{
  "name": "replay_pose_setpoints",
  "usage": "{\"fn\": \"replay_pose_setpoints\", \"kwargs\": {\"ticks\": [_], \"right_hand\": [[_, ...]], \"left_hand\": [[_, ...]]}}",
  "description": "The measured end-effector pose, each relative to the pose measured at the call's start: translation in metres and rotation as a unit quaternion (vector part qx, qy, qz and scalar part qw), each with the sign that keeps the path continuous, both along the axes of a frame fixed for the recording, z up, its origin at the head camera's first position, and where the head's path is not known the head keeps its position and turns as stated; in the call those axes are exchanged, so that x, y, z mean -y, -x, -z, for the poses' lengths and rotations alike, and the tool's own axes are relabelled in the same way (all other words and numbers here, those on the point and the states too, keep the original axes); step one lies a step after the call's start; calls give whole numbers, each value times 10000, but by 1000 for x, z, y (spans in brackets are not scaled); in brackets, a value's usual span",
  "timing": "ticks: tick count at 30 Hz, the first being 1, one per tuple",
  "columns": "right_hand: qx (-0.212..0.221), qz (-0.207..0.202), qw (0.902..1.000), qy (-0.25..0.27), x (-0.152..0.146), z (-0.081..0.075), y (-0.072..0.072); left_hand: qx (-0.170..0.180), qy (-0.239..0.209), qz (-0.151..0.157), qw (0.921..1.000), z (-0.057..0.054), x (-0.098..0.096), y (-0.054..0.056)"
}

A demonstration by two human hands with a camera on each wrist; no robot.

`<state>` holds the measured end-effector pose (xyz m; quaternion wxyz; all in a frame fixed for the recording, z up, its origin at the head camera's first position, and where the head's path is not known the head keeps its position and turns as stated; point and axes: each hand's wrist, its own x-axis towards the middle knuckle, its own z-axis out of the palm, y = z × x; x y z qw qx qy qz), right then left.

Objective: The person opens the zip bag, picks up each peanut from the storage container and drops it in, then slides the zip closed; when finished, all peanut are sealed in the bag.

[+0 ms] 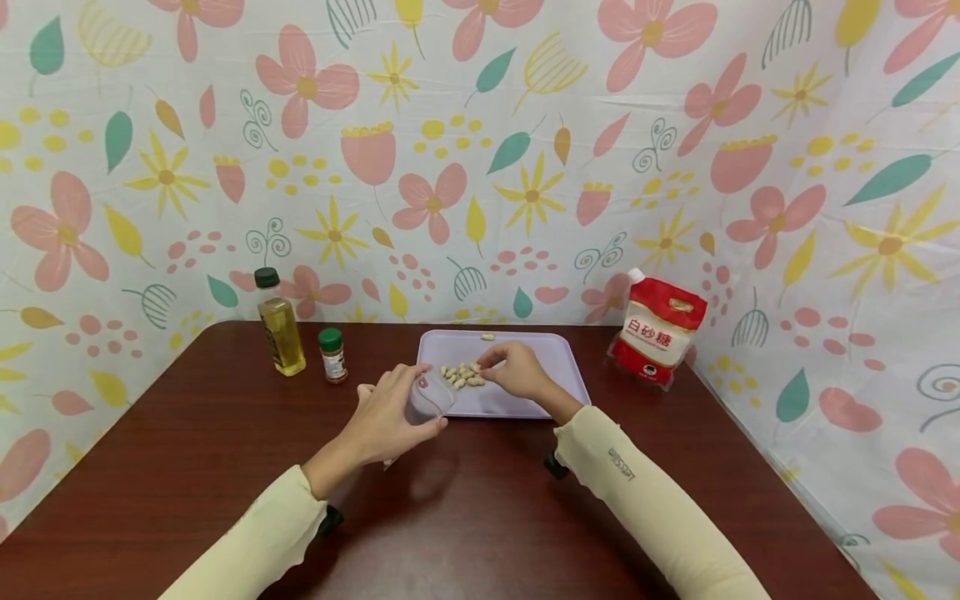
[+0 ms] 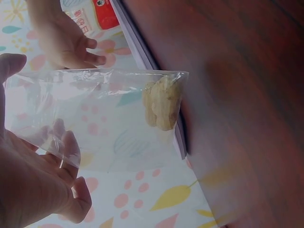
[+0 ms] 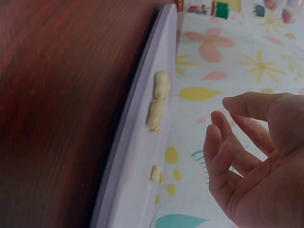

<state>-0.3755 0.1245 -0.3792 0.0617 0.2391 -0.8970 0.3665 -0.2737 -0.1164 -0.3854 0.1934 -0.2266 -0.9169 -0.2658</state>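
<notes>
Your left hand [image 1: 390,412] sits just below the middle of the head view, fingers curled around a clear plastic bag [image 1: 429,398] that it holds at the near left edge of the lilac tray [image 1: 547,367]. In the left wrist view the bag [image 2: 104,118] hangs open across the centre of the frame, with a few peanuts [image 2: 162,102] seen through it at its right side; whether they lie inside the bag or on the tray behind it, you cannot tell.

Your right hand [image 1: 513,371] is over the tray, a little right of centre, fingertips bent down beside a small heap of peanuts [image 1: 462,375]. The right wrist view shows its fingers [image 3: 247,142] loosely curled at the lower right and holding nothing, with the tray [image 3: 137,156] running as a pale band through the middle of the frame and several peanuts [image 3: 157,102] lying on it.

One lone peanut [image 1: 487,337] lies at the far edge of the tray. On the dark desk [image 1: 187,450], left of centre, stand an oil bottle [image 1: 278,323] and a small green-capped jar [image 1: 332,355], near each other. A red and white sugar bag [image 1: 658,327] leans at the right of the tray.
</notes>
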Motion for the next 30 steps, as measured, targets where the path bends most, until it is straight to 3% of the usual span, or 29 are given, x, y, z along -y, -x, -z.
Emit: {"fn": "replay_pose_setpoints", "kwargs": {"ticks": [10,14,22,30], "right_hand": [[308,397,9981,-353,1,10,20],[510,345,9961,-636,1,18,27],[780,463,9909,-996,-5,25,30],[959,363,9857,-1339,2,27,31]], "left_hand": [[-5,-47,112,9999,-4,-3,1],[24,-71,86,9999,-2,-3,-2],[-45,-112,201,9997,0,-7,0],[-16,-77,43,10000,1,-3,-2]]}}
